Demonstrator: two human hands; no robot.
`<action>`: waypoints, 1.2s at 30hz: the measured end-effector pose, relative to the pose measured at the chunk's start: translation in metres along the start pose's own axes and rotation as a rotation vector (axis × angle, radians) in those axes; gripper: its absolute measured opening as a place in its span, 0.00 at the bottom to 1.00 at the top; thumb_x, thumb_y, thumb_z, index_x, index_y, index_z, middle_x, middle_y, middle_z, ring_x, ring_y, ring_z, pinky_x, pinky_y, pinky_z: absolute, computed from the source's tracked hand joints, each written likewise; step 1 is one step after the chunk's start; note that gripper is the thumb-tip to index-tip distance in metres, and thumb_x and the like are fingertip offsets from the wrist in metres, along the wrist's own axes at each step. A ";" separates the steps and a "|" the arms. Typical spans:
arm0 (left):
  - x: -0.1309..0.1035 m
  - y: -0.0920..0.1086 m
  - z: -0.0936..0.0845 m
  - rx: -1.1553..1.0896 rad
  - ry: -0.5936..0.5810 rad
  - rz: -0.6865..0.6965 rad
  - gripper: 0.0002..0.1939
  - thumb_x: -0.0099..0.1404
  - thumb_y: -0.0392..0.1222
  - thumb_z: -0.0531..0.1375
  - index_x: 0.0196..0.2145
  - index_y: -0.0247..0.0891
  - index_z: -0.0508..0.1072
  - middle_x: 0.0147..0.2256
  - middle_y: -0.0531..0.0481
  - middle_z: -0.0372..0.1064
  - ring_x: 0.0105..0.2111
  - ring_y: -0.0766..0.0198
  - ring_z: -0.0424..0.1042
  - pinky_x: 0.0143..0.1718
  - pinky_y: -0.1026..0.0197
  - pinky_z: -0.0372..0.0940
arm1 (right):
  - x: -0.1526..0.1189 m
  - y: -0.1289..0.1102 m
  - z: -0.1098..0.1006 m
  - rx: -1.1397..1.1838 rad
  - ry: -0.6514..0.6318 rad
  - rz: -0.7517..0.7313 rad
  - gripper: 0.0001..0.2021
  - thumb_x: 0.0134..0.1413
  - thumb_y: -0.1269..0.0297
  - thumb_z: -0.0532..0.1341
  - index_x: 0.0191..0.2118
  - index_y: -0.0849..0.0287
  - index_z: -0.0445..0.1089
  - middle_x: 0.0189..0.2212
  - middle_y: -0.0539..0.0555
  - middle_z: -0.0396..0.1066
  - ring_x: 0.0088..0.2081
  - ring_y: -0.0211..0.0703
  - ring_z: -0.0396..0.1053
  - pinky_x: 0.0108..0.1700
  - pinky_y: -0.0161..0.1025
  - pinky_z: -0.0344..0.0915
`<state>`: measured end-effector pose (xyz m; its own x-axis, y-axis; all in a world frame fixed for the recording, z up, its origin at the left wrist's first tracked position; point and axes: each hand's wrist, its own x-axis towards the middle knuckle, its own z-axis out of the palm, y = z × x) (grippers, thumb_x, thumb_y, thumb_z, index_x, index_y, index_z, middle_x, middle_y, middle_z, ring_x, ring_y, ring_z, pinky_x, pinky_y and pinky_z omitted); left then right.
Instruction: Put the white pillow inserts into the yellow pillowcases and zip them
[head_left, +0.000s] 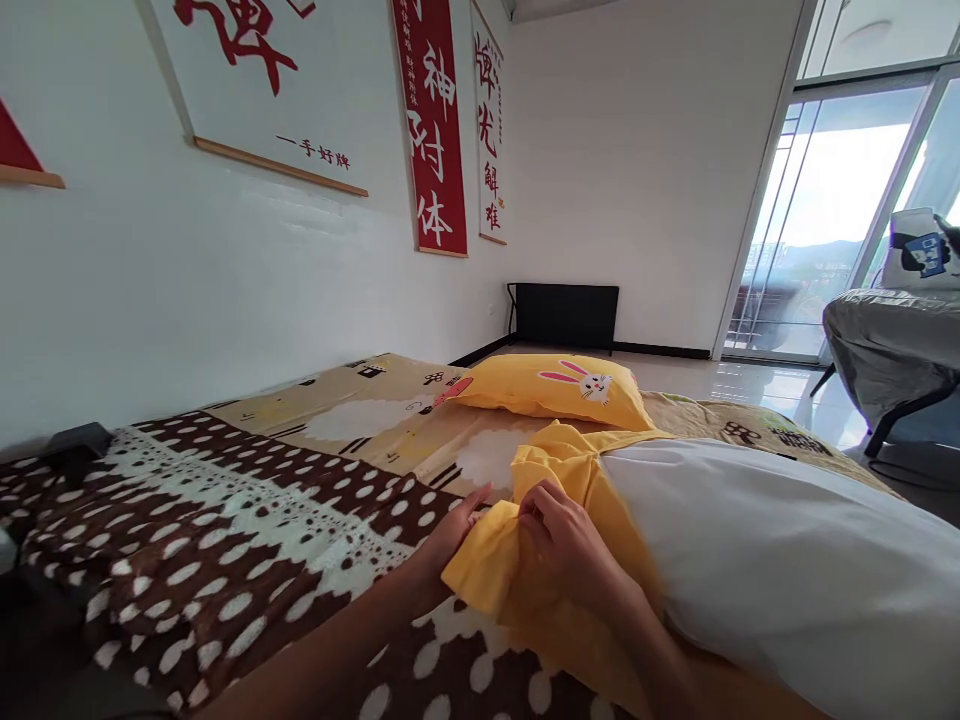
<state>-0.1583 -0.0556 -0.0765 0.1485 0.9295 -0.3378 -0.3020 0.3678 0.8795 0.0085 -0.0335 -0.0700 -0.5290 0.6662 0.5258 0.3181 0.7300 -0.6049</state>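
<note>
A yellow pillowcase (484, 560) lies bunched partly around the end of a white pillow (780, 560); most of the pillow is bare. My right hand (559, 530) is closed, its fingers pinching the gathered cloth near the opening. At the left edge of the same cloth, my left hand (450, 540) grips the fabric, its thumb showing while the other fingers are mostly hidden behind the folds. Beyond both hands rests another pillow in a yellow case with a rabbit face (555, 388).
Beneath everything spreads a beige patterned sheet (390, 425), with a brown dotted blanket (277, 540) across the near left. A black folded panel (566, 315) leans at the far wall. To the right stands a chair wrapped in plastic (889, 340), near glass doors (817, 220).
</note>
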 end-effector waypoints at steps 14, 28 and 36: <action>-0.006 0.003 -0.026 0.138 -0.001 0.021 0.23 0.44 0.45 0.71 0.36 0.30 0.73 0.33 0.43 0.76 0.30 0.60 0.74 0.33 0.63 0.68 | -0.003 0.009 0.008 0.208 -0.117 -0.030 0.15 0.46 0.76 0.61 0.42 0.57 0.69 0.40 0.50 0.73 0.42 0.39 0.69 0.47 0.35 0.63; 0.007 0.024 -0.048 0.149 0.056 0.086 0.16 0.49 0.44 0.65 0.34 0.30 0.74 0.27 0.45 0.75 0.25 0.60 0.72 0.28 0.63 0.67 | -0.008 0.020 0.013 -0.493 -0.126 -0.158 0.09 0.52 0.60 0.63 0.37 0.57 0.71 0.40 0.55 0.69 0.44 0.47 0.63 0.48 0.44 0.57; 0.008 0.006 -0.073 0.483 -0.079 -0.047 0.19 0.43 0.39 0.67 0.36 0.32 0.76 0.37 0.46 0.76 0.37 0.58 0.73 0.34 0.67 0.65 | -0.003 0.028 0.019 -0.481 -0.226 -0.135 0.09 0.57 0.72 0.57 0.28 0.58 0.71 0.32 0.50 0.72 0.39 0.38 0.65 0.43 0.37 0.54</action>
<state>-0.2279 -0.0441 -0.0981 0.2280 0.9002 -0.3711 0.1751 0.3370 0.9251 0.0044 -0.0184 -0.0996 -0.7290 0.5513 0.4057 0.5316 0.8294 -0.1717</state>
